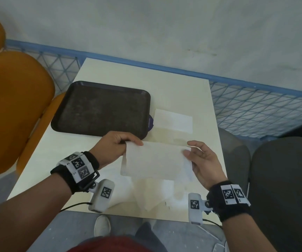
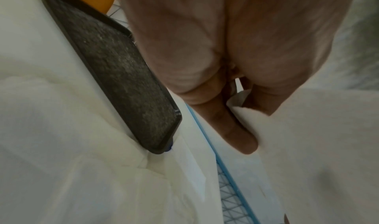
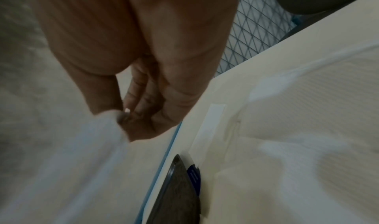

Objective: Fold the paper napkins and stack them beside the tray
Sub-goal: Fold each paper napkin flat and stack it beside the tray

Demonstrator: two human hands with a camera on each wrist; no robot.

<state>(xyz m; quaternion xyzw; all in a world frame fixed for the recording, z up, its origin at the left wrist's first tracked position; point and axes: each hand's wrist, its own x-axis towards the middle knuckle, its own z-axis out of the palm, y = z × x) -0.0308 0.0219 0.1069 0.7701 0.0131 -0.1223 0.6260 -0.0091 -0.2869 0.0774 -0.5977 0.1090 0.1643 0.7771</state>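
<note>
1. Your left hand [image 1: 113, 148] pinches the upper left corner of a white paper napkin [image 1: 153, 160]; the thumb lies on top of the sheet and the other fingers curl beneath it. The left wrist view shows the same pinch, the sheet's edge caught between thumb and fingers [image 2: 235, 130].
2. Your right hand [image 1: 203, 162] pinches the napkin's upper right corner — thumb on the near face, fingers spread behind it.
3. The two hands are apart, one at each end of the sheet, which hangs spread between them above the table [image 1: 164, 84].
4. A loose pile of unfolded napkins [image 1: 155, 193] lies on the table at the near edge, directly under the held sheet.
5. The dark tray [image 1: 101, 108] sits on the table's left half, just beyond your left hand. A small blue tag [image 1: 150, 122] shows at the middle of its right edge.
6. One folded napkin [image 1: 173, 120] lies flat just to the right of the tray — near the blue tag; whether they touch I cannot tell.
7. Surroundings: orange seat [image 1: 10, 106] to the left, grey seat [image 1: 282, 179] to the right, blue wire mesh [image 1: 255, 106] behind the table.
</note>
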